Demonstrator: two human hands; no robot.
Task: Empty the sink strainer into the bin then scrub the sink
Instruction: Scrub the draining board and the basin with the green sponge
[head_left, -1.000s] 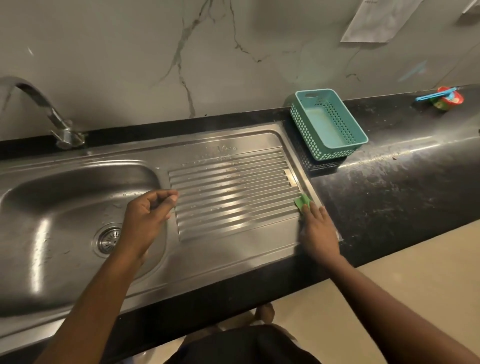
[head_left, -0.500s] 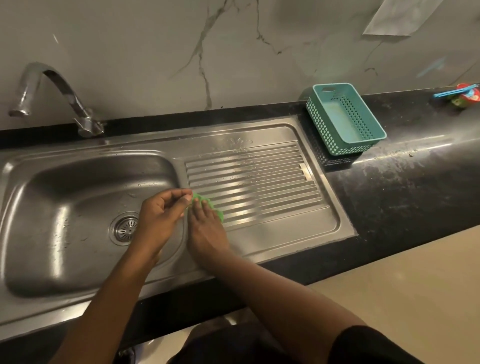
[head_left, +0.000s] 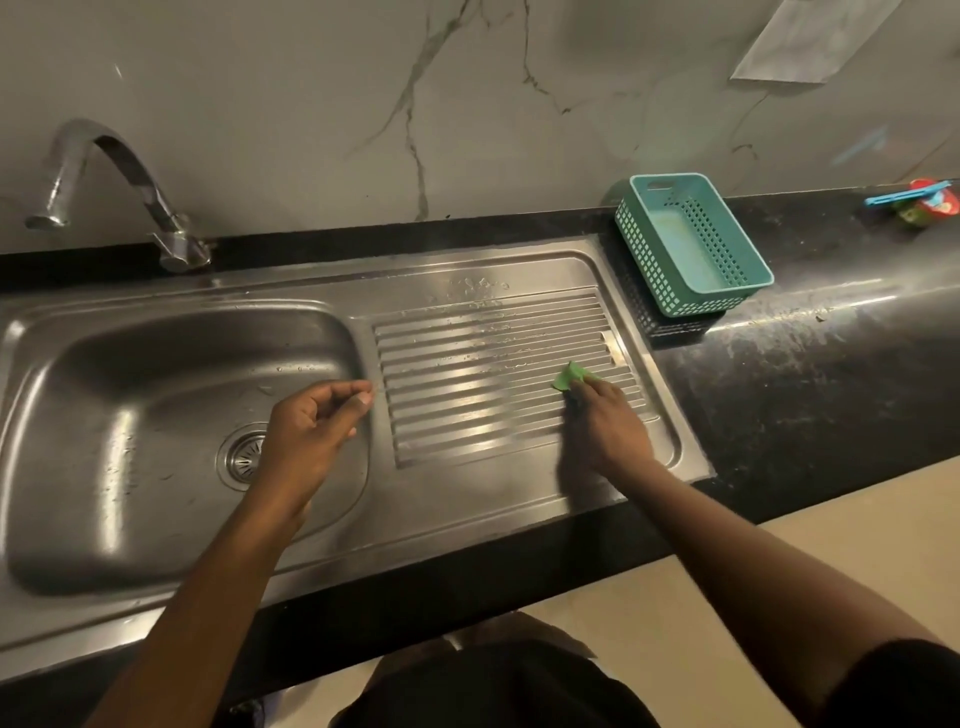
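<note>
1. We've got the right hand (head_left: 605, 426) down on the ribbed drainboard (head_left: 498, 374), fingers pressed flat over a green scrub pad (head_left: 569, 376) near the ridges' right end; only a corner of the pad peeks out past the fingertips.
2. Our left hand (head_left: 311, 431) hovers at the lip between the basin (head_left: 130, 415) and the drainboard, fingers loosely curled, thumb and forefinger close together. We can't tell whether anything is pinched there; it looks empty.
3. The sink strainer (head_left: 244, 457) sits in the drain, partly hidden behind the left hand. From here we can't tell whether it holds any debris.
4. By our read, we're in the scrubbing stage, working the drainboard while the basin waits.
5. Risks now: the pad is small and the steel looks wet, so it could skid out from under the fingertips.
6. A long stroke to the right could run off the steel onto the black counter (head_left: 805, 389) or bump the teal basket (head_left: 691, 244) near that end.
</note>
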